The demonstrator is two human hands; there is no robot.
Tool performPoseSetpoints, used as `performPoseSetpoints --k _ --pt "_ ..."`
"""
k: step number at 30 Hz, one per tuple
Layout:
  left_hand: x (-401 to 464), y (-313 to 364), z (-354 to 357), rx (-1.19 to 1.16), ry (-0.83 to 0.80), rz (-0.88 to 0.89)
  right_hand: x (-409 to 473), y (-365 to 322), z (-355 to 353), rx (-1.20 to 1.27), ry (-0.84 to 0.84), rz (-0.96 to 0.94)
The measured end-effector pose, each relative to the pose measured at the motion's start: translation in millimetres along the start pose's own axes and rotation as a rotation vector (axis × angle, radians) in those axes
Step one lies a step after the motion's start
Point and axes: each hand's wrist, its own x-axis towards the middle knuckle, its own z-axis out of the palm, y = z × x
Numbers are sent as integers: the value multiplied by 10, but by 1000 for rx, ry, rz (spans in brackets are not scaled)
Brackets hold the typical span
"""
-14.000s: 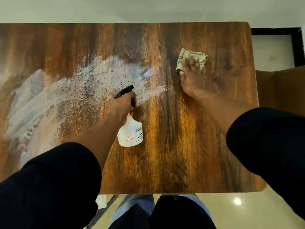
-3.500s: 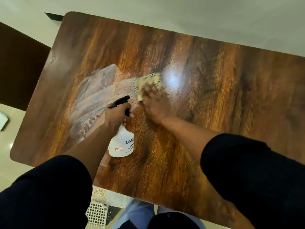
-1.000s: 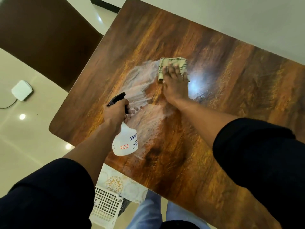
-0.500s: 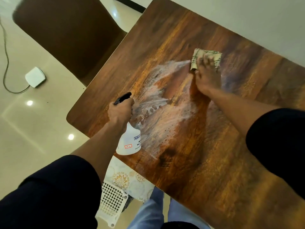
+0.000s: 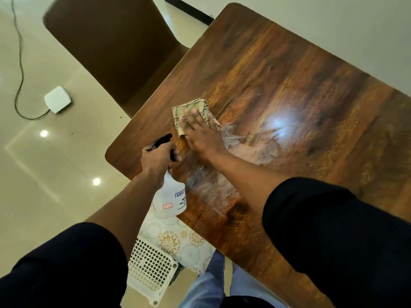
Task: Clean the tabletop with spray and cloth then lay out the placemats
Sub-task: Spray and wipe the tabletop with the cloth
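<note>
My right hand point(image 5: 198, 132) presses a folded beige checked cloth point(image 5: 191, 107) flat on the dark wooden tabletop point(image 5: 289, 85), fingers spread over it, near the table's left edge. My left hand point(image 5: 156, 162) grips the neck of a white spray bottle point(image 5: 170, 198) with a black trigger head, held above the table's near left corner. Whitish wet spray smears point(image 5: 244, 150) lie on the wood just right of and below the cloth.
A brown chair point(image 5: 111, 41) stands at the table's left end. Below the near edge, a white lattice basket point(image 5: 149, 267) and a floral-patterned placemat point(image 5: 175, 241) sit by my legs. A small white box with a cable point(image 5: 57, 102) lies on the tiled floor.
My right hand has swept the cloth leftward and toward me across the sprayed patch, close to the bottle. The left hand kept its hold on the bottle. The view tilted further left.
</note>
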Motion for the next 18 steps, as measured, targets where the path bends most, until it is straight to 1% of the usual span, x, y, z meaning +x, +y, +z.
performPoseSetpoints --k 2,4,5,9,12,15,18 --pt "30 -11 -26 -4 -3 -7 -5 81 -4 -16 -9 -58" --pt "42 -15 -36 -12 -19 -5 7 301 -92 -16 -2 -49" --pt "41 -14 -32 -10 -30 -2 -3 436 -165 5 15 11" --pt "56 -54 7 -24 -53 -8 -117 1213 -451 80 157 364" --pt "6 -81 13 -13 -90 -17 -315 1864 -596 92 169 588" --pt "-61 -108 -11 -1 -102 -15 -429 2081 -683 110 125 677" --pt "-59 -154 -61 -34 -95 -33 -347 1795 -586 114 168 658"
